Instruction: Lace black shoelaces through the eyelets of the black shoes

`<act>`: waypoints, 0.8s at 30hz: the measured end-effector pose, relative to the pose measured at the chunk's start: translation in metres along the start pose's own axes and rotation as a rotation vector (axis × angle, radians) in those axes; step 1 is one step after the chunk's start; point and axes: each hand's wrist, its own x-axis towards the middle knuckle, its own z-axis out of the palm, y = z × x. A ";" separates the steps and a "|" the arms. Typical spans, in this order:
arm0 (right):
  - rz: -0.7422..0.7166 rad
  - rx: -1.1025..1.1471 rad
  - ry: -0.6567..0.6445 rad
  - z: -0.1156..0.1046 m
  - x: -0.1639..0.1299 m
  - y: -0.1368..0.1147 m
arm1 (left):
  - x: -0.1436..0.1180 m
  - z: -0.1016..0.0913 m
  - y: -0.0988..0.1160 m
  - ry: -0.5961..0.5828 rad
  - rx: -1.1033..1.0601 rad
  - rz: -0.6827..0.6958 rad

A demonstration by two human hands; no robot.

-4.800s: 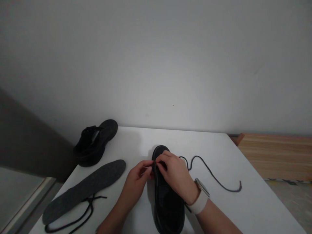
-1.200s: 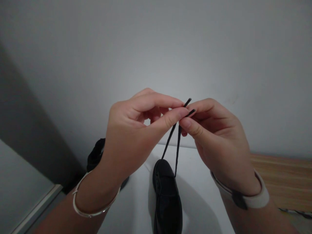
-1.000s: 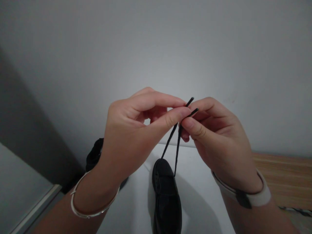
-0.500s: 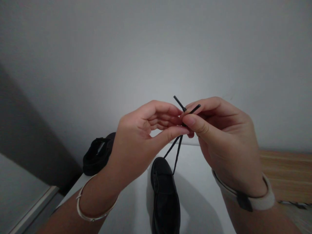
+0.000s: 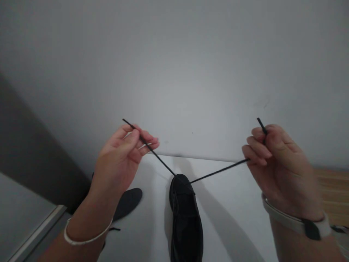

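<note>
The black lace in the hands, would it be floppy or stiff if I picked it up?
Probably floppy: the black lace changes direction inside the right hand. It's likely light, being so thin. Its tip past the left hand may be stiffer, since it sticks straight out.

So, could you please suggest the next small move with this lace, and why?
Perhaps lower the left hand toward the black shoe for threading: the lace runs from the shoe's front to that hand and the right hand, a free tip jutting from each.
</note>
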 end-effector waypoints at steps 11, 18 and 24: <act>0.077 -0.325 0.381 -0.156 -0.035 0.047 | -0.031 -0.127 -0.033 0.213 0.306 -0.050; 0.167 -0.554 0.418 -0.196 -0.069 0.081 | -0.050 -0.156 -0.059 0.347 0.530 -0.059; 0.173 -0.888 0.269 -0.199 -0.076 0.091 | -0.055 -0.145 -0.061 0.212 1.005 -0.050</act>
